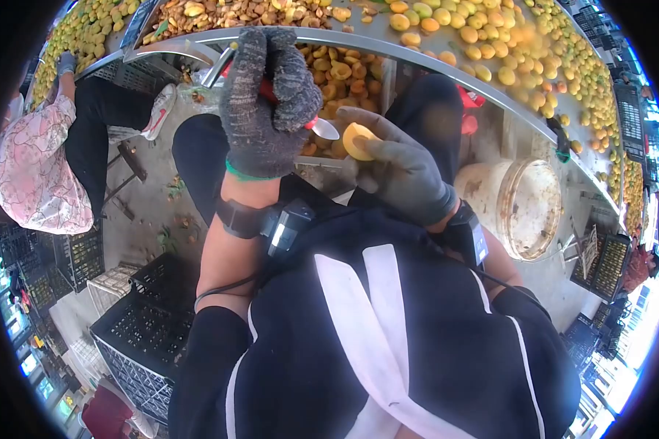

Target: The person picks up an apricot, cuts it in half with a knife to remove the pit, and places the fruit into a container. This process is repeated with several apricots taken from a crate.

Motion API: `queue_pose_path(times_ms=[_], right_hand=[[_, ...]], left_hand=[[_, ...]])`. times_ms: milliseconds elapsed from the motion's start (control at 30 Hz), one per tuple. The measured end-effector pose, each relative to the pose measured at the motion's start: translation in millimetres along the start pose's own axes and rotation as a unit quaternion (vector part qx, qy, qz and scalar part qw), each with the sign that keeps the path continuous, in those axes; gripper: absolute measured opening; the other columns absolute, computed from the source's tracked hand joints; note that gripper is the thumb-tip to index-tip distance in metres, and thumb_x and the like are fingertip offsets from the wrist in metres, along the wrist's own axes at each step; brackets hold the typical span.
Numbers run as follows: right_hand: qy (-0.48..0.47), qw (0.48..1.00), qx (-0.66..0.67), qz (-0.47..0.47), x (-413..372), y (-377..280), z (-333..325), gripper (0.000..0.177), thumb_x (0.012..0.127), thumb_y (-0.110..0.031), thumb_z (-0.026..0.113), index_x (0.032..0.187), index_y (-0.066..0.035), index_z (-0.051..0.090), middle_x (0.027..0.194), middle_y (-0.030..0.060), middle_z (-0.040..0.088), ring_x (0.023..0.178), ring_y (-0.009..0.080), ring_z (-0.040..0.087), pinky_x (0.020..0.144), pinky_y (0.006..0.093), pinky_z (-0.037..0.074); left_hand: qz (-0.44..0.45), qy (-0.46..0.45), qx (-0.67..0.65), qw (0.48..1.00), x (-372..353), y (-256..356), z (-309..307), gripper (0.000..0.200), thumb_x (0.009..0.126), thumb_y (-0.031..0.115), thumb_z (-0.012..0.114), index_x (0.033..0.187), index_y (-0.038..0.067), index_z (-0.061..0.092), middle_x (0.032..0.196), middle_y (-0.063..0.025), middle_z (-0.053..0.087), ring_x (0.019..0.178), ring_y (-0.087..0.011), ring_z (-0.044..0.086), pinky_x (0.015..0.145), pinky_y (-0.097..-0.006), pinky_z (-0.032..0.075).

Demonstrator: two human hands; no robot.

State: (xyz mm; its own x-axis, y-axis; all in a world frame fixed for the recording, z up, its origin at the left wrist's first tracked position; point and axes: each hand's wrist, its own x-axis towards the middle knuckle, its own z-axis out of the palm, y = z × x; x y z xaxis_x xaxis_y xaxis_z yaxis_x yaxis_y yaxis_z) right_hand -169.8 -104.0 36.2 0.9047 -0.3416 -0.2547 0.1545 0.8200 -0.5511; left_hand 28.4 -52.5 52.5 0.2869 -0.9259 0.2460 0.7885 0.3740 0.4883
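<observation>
Two gloved hands, one piece of fruit between them. Left hand (267,102): fingers wrapped tight round a red-handled tool (322,128), metal tip just beside the fruit half (359,140). Right hand (403,164): fingers curled under that half, pinching it above the lap, cut face towards the tool. One half in hand; its other half not seen.

Cut pieces (340,69) below the table rim (447,66): dozens, too many to count. Whole fruit (505,51) heaped on the table: well over a hundred. By my reckoning, far more is left than done.

One white bucket (523,208). Black crates (146,336) on the floor, at least two. One co-worker's sleeve (33,168) at left.
</observation>
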Motion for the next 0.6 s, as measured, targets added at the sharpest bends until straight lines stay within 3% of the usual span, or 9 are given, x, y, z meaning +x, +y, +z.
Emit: queue_pose_path(times_ms=[67,167,300,367,500,567,600], right_hand=[[0.053,0.998,-0.04,-0.016,-3.6,3.7,9.6,0.044,0.094,-0.011,0.05,0.137,-0.002,0.041,0.098,0.0115,0.061,0.074,0.0161,0.06,0.065,0.0268,0.049],[-0.016,0.991,-0.134,0.012,-4.7,8.2,-5.4,0.048,0.093,-0.01,0.052,0.139,-0.002,0.039,0.095,0.0095,0.062,0.075,0.0139,0.059,0.066,0.0238,0.048],[0.009,0.982,-0.184,0.047,-1.0,13.6,-6.9,0.05,0.092,-0.005,0.054,0.139,-0.002,0.039,0.1,0.0071,0.061,0.078,0.0133,0.059,0.071,0.0231,0.049],[0.067,0.931,-0.346,-0.092,6.2,21.4,-12.2,0.047,0.094,-0.007,0.052,0.139,-0.001,0.039,0.115,0.0085,0.06,0.076,0.0082,0.059,0.064,0.0168,0.043],[0.08,0.929,-0.338,-0.128,-0.1,-0.3,0.4,0.045,0.093,-0.005,0.052,0.137,-0.001,0.041,0.119,0.0088,0.06,0.076,0.0097,0.061,0.067,0.0169,0.046],[0.088,0.946,-0.31,-0.032,-6.1,-15.6,8.5,0.045,0.092,-0.005,0.052,0.137,-0.001,0.043,0.119,0.0107,0.061,0.082,0.0112,0.062,0.069,0.0187,0.047],[0.091,0.945,-0.311,-0.037,-8.1,-18.7,6.8,0.045,0.092,-0.005,0.052,0.137,-0.001,0.043,0.119,0.0107,0.061,0.082,0.0112,0.062,0.069,0.0187,0.047]], left_hand=[[0.008,0.012,0.02,1.0,-3.9,-7.0,-3.0,0.03,0.1,0.034,0.049,0.105,0.008,0.064,0.068,-0.0009,0.054,0.042,-0.0092,0.037,0.038,-0.0234,0.029],[0.009,0.021,0.041,0.999,-11.0,-13.4,1.3,0.029,0.1,0.033,0.051,0.105,0.007,0.064,0.067,-0.0024,0.056,0.041,-0.0097,0.038,0.038,-0.0238,0.029],[0.014,0.051,0.046,0.998,-15.4,-13.2,7.8,0.028,0.1,0.032,0.051,0.105,0.007,0.063,0.065,-0.0022,0.056,0.04,-0.0096,0.036,0.038,-0.0239,0.029],[0.021,0.042,0.062,0.997,-17.2,-6.4,9.6,0.028,0.1,0.032,0.05,0.105,0.007,0.063,0.064,-0.0016,0.054,0.04,-0.0093,0.036,0.038,-0.0237,0.028],[0.033,0.023,0.078,0.996,-16.3,0.4,8.7,0.028,0.101,0.032,0.049,0.103,0.007,0.062,0.064,0.0001,0.05,0.042,-0.0084,0.034,0.038,-0.0232,0.028],[0.029,0.033,0.066,0.997,-17.3,-2.2,12.2,0.029,0.101,0.033,0.049,0.103,0.007,0.062,0.066,0.0,0.05,0.042,-0.0082,0.035,0.038,-0.023,0.028],[0.026,0.029,0.07,0.997,-17.6,-3.7,13.0,0.029,0.101,0.033,0.049,0.104,0.007,0.061,0.066,-0.0002,0.05,0.042,-0.0082,0.035,0.038,-0.023,0.028]])
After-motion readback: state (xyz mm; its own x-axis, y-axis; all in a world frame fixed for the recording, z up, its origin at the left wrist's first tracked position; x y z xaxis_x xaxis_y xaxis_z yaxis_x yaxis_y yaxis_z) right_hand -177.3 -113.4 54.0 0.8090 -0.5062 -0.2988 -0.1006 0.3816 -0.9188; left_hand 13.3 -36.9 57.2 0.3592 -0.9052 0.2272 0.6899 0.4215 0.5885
